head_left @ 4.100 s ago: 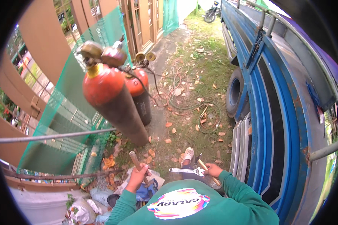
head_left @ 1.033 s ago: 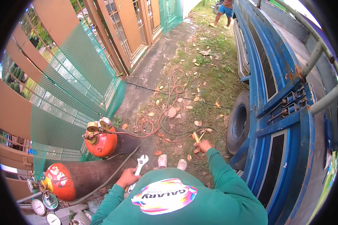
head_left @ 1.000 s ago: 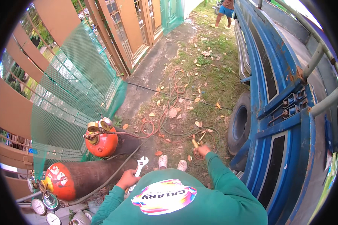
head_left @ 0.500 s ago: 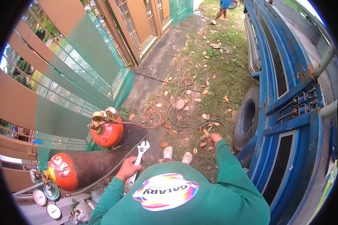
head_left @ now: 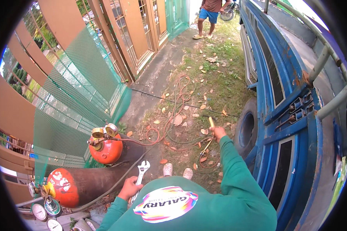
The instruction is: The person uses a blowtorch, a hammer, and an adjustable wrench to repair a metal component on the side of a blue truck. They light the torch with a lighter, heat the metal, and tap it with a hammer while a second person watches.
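Observation:
My left hand (head_left: 130, 187) is closed around a silver adjustable wrench (head_left: 141, 174), its jaw end pointing up and away from me. The hand is beside my green shirt, to the right of the gas cylinders. My right hand (head_left: 219, 133) reaches forward over the ground, closed on a tool with a pale yellow handle (head_left: 211, 122). A dark part shows at its far end, too small to make out. Just below this hand is a thin brass-coloured torch tube (head_left: 207, 146) by the coiled hoses (head_left: 210, 163); whether the hand also touches it I cannot tell.
Two orange-topped gas cylinders (head_left: 77, 186) with gauges (head_left: 98, 133) lie at left by the brown fence (head_left: 52, 27) and green netting (head_left: 71, 81). Red and green hoses (head_left: 173, 115) wind over leafy ground. A blue truck (head_left: 272, 134) flanks the right; another person (head_left: 209, 16) stands ahead.
My right hand has risen forward, bringing the yellow handle into clearer view. My left hand still holds the wrench. The other person shows more fully, and the view has shifted.

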A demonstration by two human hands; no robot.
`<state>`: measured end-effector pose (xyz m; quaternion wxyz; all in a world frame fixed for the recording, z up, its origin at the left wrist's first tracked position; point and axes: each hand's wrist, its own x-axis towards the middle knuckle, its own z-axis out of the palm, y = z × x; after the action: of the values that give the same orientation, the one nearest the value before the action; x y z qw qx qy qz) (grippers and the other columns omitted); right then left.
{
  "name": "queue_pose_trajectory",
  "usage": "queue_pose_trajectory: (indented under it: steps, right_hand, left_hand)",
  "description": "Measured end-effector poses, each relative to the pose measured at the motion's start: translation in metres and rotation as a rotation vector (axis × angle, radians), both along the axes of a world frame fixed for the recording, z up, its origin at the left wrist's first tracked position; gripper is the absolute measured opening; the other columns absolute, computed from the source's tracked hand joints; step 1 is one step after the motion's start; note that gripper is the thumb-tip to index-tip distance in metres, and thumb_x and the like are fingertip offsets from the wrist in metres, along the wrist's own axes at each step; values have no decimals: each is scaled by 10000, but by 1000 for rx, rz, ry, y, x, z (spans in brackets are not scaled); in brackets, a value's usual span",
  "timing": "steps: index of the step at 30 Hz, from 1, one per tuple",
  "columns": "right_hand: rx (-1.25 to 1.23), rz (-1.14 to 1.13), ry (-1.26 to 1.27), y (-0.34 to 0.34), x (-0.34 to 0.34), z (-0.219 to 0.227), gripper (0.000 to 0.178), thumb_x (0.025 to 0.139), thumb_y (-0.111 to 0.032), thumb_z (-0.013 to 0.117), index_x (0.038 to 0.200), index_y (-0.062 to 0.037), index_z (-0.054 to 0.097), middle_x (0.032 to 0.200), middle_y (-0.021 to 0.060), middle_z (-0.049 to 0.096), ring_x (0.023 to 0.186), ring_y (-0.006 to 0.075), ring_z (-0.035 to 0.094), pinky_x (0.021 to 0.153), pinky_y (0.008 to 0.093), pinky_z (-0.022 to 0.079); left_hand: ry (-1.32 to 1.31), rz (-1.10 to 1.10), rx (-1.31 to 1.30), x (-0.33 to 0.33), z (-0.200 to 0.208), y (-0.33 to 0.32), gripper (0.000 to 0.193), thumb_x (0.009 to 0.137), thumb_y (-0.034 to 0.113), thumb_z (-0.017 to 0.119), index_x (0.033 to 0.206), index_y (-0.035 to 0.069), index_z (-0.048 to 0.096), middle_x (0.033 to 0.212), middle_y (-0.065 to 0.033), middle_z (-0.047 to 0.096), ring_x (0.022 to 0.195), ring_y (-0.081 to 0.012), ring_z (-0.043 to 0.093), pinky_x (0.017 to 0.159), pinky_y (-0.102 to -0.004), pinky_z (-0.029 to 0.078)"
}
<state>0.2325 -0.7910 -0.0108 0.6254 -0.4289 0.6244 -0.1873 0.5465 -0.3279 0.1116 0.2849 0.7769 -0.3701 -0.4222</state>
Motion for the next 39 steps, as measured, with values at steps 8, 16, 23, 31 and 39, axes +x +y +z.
queue_pose_trajectory:
  steps: [8,16,23,31,39]
  right_hand:
    - [567,290,115,163,-11,-98,165,877,-177,680,810,-37,622,586,63,561,406,146,453,362,311,309]
    - [588,248,101,141,-29,-115,135,905,-155,623,841,-38,644,607,80,574,441,152,492,375,320,324]
    - [-30,-264,-201,4,-15,-16,275,942,-304,622,1058,-55,611,847,65,680,458,93,440,369,258,310]
    - [104,389,-183,81,50,26,373,966,-405,605,1172,-95,580,848,40,642,556,93,472,449,247,375]
    - [332,426,-962,202,144,98,439,968,-443,616,1182,-63,569,851,3,574,741,104,581,649,267,477]
  left_hand:
    - [-9,38,27,4,3,11,245,746,107,760,952,-19,718,844,-78,637,739,-146,613,703,-322,505]
    - [111,92,18,5,7,9,233,735,65,736,928,-52,678,850,-44,605,767,-123,572,699,-299,474]
    - [147,91,7,12,5,10,281,725,50,714,977,-73,688,933,-89,649,869,-159,632,782,-303,506]
    - [-1,-115,-155,13,44,-58,309,709,76,696,995,-42,690,1074,-150,687,926,-219,662,843,-324,512]
    - [81,-519,-319,-18,87,-143,262,707,138,684,896,-32,621,1201,-206,652,956,-331,659,830,-383,518]
